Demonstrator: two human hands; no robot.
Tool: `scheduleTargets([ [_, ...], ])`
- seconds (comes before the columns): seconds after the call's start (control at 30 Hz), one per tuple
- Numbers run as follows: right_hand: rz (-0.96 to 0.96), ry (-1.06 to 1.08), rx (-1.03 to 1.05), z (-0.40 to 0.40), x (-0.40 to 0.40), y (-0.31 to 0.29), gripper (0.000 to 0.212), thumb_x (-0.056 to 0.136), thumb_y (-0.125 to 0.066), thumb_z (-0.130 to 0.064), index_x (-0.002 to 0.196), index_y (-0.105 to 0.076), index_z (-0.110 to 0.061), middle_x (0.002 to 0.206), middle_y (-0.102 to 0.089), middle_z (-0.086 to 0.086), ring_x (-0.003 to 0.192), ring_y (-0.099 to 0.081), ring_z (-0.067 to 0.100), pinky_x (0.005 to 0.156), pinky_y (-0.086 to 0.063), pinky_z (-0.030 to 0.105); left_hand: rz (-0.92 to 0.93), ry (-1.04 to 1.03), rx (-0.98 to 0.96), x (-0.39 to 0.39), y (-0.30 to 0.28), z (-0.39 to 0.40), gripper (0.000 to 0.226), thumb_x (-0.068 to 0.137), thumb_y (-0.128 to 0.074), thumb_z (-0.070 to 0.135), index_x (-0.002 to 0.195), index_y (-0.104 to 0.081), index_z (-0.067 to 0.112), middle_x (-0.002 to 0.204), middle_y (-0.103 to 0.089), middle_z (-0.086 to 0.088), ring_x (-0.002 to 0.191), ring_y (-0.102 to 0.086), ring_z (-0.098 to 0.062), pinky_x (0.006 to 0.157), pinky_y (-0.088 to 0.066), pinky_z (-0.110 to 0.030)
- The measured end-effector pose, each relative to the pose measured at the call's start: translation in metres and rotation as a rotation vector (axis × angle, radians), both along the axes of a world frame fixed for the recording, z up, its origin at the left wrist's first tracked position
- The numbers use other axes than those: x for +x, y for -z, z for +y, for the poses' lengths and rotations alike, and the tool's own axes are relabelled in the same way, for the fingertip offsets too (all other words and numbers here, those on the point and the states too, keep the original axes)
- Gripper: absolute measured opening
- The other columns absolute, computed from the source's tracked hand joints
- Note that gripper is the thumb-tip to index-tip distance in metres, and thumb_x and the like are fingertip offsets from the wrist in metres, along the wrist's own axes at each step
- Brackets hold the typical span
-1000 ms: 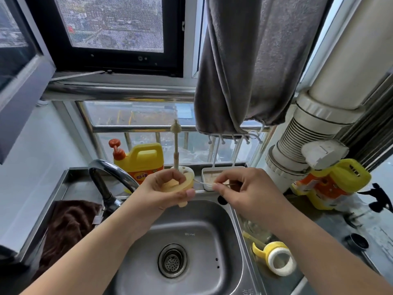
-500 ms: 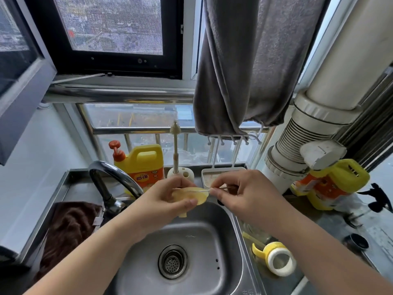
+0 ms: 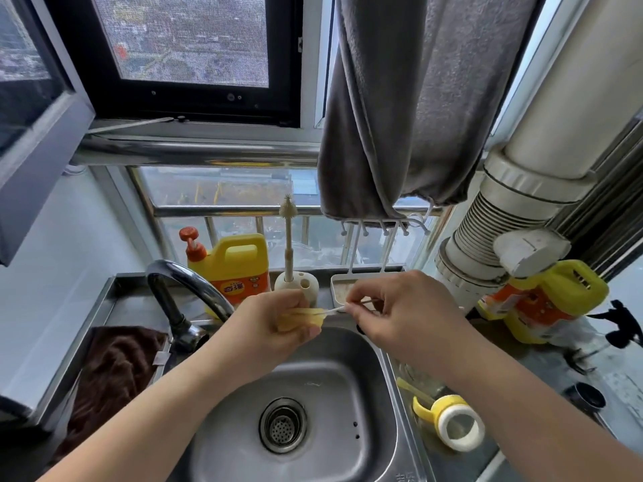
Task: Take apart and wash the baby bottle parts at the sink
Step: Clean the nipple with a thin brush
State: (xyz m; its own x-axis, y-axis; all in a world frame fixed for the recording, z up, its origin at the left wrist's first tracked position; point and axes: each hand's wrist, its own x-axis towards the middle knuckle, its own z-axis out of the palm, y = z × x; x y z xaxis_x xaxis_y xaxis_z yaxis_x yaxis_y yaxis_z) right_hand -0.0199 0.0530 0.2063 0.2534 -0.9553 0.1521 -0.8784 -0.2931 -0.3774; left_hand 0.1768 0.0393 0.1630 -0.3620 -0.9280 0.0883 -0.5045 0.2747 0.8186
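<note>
One soft yellow bottle part [image 3: 302, 319] squeezed in the left hand [image 3: 268, 328] above the sink [image 3: 365, 394], a thin straw [image 3: 333, 309] (pale, partly inserted) pinched by the right hand [image 3: 400, 314], faucet [image 3: 188, 290] at left.

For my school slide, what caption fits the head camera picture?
Left hand holds a yellow part; right hand pinches a thin tube.

One head-worn wide-angle camera looks forward and down from above the sink [image 3: 313, 394], close over it. It faces the window [image 3: 188, 46] behind the sink; both forearms reach in from the bottom edge, and straight lines bow near the frame edges.
</note>
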Motion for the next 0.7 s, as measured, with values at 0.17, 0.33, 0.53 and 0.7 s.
scheduleTargets([
  [0.17,-0.179,-0.020,0.100,-0.003,0.005,0.007,0.009,0.085,-0.065,-0.038,0.082,-0.070,-0.031,0.058,-0.054,-0.007,0.052,-0.044,0.006,0.055,-0.034,0.024,0.029,0.030,0.000,-0.001,-0.001,0.000,0.012,0.081,-0.072,0.028,0.076,-0.062,0.030,0.068,-0.062,0.017,0.060,-0.053,0.005,0.056,-0.038,-0.008],
  [0.33,-0.146,-0.044,0.126,-0.003,0.008,0.011,0.009,0.086,-0.064,-0.039,0.084,-0.070,-0.031,0.056,-0.049,-0.011,0.052,-0.043,0.004,0.054,-0.030,0.022,0.048,0.054,0.012,-0.002,0.005,-0.003,0.021,0.082,-0.071,0.035,0.082,-0.066,0.015,0.074,-0.060,-0.006,0.059,-0.050,-0.004,0.057,-0.041,-0.023],
  [0.53,-0.180,0.039,0.154,-0.005,-0.012,0.013,0.010,0.083,-0.067,-0.037,0.075,-0.067,-0.032,0.051,-0.055,-0.017,0.052,-0.050,0.002,0.051,-0.033,0.020,0.169,-0.001,0.082,0.006,0.004,-0.001,0.016,0.074,-0.070,0.039,0.083,-0.066,0.027,0.078,-0.065,0.001,0.064,-0.059,-0.008,0.061,-0.049,-0.026],
  [0.7,-0.271,0.017,0.105,-0.009,-0.004,0.014,0.008,0.082,-0.068,-0.035,0.077,-0.070,-0.029,0.049,-0.050,-0.018,0.051,-0.047,0.003,0.052,-0.030,0.020,0.191,-0.013,0.102,0.005,0.004,-0.006,0.013,0.075,-0.073,0.031,0.084,-0.067,0.024,0.073,-0.065,0.009,0.063,-0.055,0.002,0.059,-0.041,-0.010],
])
